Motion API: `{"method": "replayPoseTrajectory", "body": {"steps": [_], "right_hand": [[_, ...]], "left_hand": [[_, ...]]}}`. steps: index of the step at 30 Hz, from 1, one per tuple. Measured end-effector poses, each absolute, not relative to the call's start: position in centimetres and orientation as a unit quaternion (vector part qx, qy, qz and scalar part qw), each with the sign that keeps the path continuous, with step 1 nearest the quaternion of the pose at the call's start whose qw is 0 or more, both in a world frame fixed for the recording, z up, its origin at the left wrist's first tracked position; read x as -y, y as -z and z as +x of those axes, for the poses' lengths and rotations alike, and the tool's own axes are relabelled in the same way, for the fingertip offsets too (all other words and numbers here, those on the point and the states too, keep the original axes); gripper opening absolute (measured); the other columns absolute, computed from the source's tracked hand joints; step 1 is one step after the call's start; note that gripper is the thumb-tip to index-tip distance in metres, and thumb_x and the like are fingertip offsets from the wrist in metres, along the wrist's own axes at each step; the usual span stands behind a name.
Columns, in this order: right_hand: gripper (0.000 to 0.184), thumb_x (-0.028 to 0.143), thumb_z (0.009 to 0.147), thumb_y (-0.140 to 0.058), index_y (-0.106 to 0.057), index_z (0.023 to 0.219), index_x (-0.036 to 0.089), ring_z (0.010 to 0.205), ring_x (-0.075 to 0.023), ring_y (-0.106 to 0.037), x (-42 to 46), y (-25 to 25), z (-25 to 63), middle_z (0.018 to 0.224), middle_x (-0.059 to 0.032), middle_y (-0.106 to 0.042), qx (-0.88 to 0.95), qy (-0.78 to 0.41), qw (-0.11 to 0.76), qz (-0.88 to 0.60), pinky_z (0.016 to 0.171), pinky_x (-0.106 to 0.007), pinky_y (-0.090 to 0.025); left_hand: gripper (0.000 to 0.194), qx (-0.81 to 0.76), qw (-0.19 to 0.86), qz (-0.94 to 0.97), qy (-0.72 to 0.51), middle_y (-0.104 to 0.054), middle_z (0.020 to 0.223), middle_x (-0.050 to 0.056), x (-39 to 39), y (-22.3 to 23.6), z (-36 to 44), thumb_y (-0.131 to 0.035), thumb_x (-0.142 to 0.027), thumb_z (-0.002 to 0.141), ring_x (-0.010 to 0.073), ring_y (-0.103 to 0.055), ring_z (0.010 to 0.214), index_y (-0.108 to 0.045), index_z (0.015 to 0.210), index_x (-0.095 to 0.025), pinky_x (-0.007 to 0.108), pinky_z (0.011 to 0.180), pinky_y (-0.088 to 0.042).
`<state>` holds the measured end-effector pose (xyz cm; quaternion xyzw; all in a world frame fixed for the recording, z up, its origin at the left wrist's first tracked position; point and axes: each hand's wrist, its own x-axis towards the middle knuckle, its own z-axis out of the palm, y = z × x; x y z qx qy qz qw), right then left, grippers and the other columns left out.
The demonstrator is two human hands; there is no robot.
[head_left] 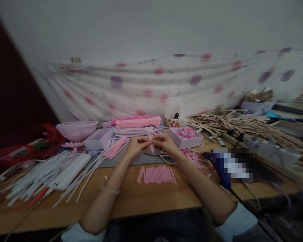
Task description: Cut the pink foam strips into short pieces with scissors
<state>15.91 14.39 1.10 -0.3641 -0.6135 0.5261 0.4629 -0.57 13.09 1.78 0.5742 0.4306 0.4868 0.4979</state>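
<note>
Both hands meet at the middle of the table, above the grey mat (133, 160). Between my left hand (138, 145) and my right hand (166, 143) stands a narrow pink strip (150, 137), pinched from both sides by the fingertips. Finer detail of the strip is too small to make out. Scissors (163, 156) lie just below the right hand. Nearer to me, a row of short cut pink strips (159, 175) is spread on the wooden table. Long pink strips (116, 148) lie left of the left hand.
A white box (183, 144) of small pink pieces stands right, another white box (97, 142) left. A white phone (70, 172) rests among white strips (37, 173). At right are a blue glue gun (221, 169) and a heap of wooden sticks (232, 122). Behind hangs a dotted cloth (133, 84).
</note>
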Motion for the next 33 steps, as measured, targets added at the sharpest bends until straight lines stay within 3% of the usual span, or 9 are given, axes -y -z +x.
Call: {"method": "replayPoseTrajectory", "body": {"steps": [4,9,15,27,33], "right_hand": [[0.025,0.033,0.066,-0.067,-0.068,0.083,0.015,0.066,-0.0117,-0.054,-14.3,-0.9,16.3,0.075,-0.0014,-0.065,0.705,-0.443,0.445,-0.329,0.063,-0.025,-0.041],[0.036,0.035,0.068,-0.068,-0.064,0.098,0.015,0.076,-0.0137,-0.057,-13.9,-1.1,16.3,0.086,-0.0041,-0.065,0.737,-0.409,0.45,-0.294,0.071,-0.027,-0.044],[0.031,0.045,0.077,-0.059,-0.065,0.072,0.014,0.064,-0.0115,-0.053,-13.8,-0.7,16.2,0.067,-0.0008,-0.062,0.78,-0.345,0.414,-0.319,0.061,-0.023,-0.04],[0.041,0.054,0.068,-0.066,-0.066,0.082,0.015,0.061,-0.0133,-0.061,-13.2,0.2,15.2,0.072,-0.0031,-0.069,0.686,-0.517,0.417,-0.297,0.06,-0.024,-0.047],[0.037,0.051,0.068,-0.066,-0.065,0.076,0.015,0.058,-0.0121,-0.058,-12.8,-0.1,15.1,0.069,-0.0021,-0.066,0.689,-0.513,0.421,-0.289,0.06,-0.024,-0.046]], "left_hand": [[0.038,-0.437,0.476,0.605,-0.465,-0.066,0.065,0.002,-12.9,-1.6,-1.1,-0.079,-0.045,0.05,0.0144,-0.061,0.061,-0.068,0.069,-0.013,0.025,0.058,-0.051],[0.04,-0.424,0.506,0.563,-0.497,-0.066,0.067,0.002,-12.9,-1.6,-1.8,-0.079,-0.045,0.051,0.0128,-0.061,0.064,-0.066,0.071,-0.013,0.024,0.062,-0.051],[0.042,-0.409,0.501,0.556,-0.521,-0.067,0.073,0.003,-13.0,-1.6,-1.9,-0.078,-0.046,0.052,0.015,-0.063,0.071,-0.066,0.075,-0.013,0.025,0.063,-0.051],[0.035,-0.439,0.331,0.605,-0.576,-0.067,0.068,0.002,-12.6,-1.3,-0.6,-0.07,-0.047,0.061,0.0132,-0.059,0.06,-0.069,0.077,-0.015,0.023,0.054,-0.044],[0.041,-0.416,0.433,0.623,-0.501,-0.062,0.062,0.0,-12.9,-1.0,-1.1,-0.069,-0.05,0.061,0.0069,-0.044,0.05,-0.072,0.082,-0.015,0.019,0.044,-0.029]]}}
